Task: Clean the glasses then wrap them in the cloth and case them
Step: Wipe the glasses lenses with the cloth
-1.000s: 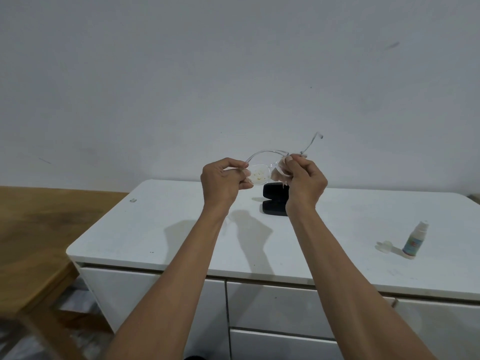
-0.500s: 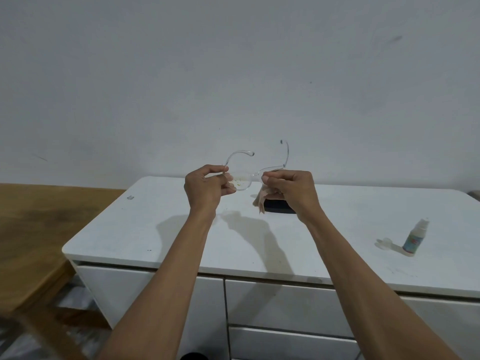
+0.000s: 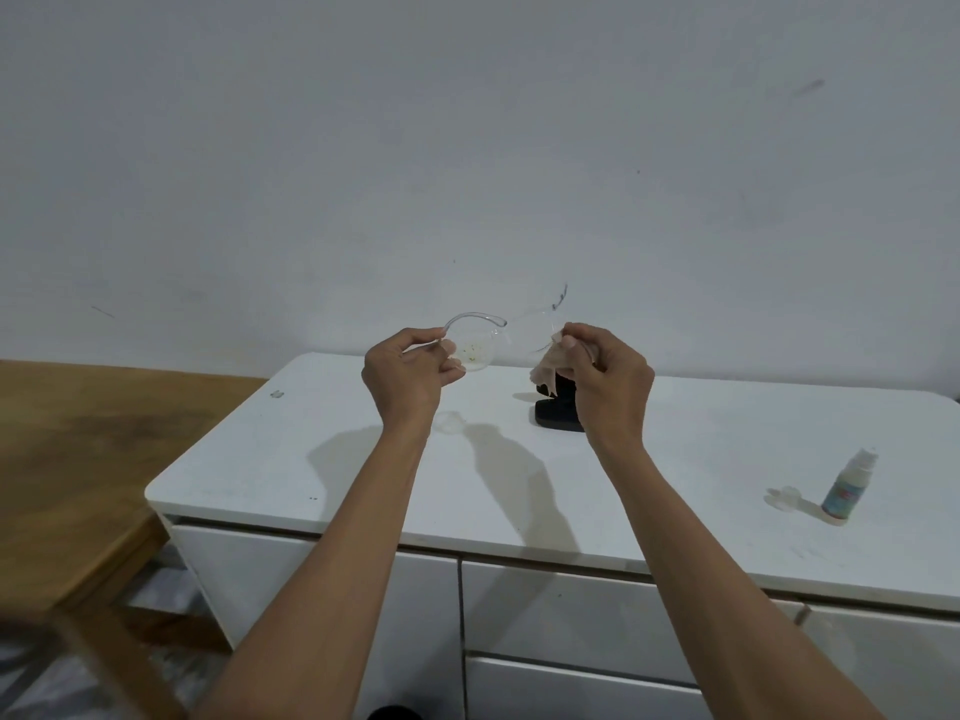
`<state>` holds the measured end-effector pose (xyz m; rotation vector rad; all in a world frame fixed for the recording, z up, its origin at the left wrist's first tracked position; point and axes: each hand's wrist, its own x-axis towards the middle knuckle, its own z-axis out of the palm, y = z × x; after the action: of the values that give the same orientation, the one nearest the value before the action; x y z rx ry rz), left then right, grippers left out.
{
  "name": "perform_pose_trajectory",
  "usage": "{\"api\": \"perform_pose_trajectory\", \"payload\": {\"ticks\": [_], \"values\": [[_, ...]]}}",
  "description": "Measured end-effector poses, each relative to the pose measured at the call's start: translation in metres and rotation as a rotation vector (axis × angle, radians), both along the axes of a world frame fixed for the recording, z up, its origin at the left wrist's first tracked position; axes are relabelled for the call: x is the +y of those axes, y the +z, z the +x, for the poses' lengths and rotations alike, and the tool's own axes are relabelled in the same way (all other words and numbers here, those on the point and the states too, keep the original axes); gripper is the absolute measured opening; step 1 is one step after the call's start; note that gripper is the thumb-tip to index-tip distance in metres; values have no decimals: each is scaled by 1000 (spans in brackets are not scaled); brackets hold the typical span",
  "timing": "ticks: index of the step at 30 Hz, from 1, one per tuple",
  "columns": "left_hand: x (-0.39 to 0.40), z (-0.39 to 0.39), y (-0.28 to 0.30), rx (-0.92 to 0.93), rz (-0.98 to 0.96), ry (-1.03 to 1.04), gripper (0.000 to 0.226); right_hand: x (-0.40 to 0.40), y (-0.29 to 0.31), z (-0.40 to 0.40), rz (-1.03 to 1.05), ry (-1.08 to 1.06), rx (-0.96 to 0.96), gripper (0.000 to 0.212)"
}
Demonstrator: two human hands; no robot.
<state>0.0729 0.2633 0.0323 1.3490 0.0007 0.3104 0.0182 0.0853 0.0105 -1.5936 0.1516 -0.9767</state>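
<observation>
Clear-framed glasses (image 3: 478,350) are held up in the air above the white cabinet top (image 3: 675,459), their arms unfolded. My left hand (image 3: 410,374) pinches the left lens side. My right hand (image 3: 608,379) grips the right side together with a small beige cloth (image 3: 548,371), which hangs down from my fingers. The black glasses case (image 3: 558,410) lies on the cabinet just behind my right hand, partly hidden by the hand and the cloth.
A small spray bottle (image 3: 847,485) stands at the right of the cabinet with its clear cap (image 3: 787,497) lying beside it. A wooden table (image 3: 78,459) adjoins the cabinet on the left. A grey wall rises behind. Drawers front the cabinet below.
Both hands have spread a little apart and the glasses have turned, with the arms now pointing up and away. The cloth has moved from the lens centre to the right side.
</observation>
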Motion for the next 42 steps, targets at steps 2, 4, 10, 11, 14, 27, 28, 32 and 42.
{"api": "perform_pose_trajectory", "payload": {"ticks": [2,4,10,11,14,27,28,32,42], "values": [[1,0,2,-9,-15,23,14,11,0,-1,29,-14,-37,15],[1,-1,3,-12,-32,45,13,24,-3,1,45,2,-59,19],[-3,-7,2,-17,-28,77,11,62,-14,1,-142,-28,1,25],[-4,-8,2,-21,-21,76,12,68,-14,0,-138,-11,13,21],[-5,-9,1,-30,16,85,12,80,-16,5,-109,18,38,14],[-9,-16,-7,23,-54,52,15,95,-20,14,23,64,119,30],[-10,-17,-7,27,-63,50,15,95,-22,15,23,80,121,30],[-11,-19,-10,23,-55,20,14,91,-22,15,53,63,72,28],[-14,-22,-4,-61,82,-47,15,81,-6,24,439,77,-9,16]]}}
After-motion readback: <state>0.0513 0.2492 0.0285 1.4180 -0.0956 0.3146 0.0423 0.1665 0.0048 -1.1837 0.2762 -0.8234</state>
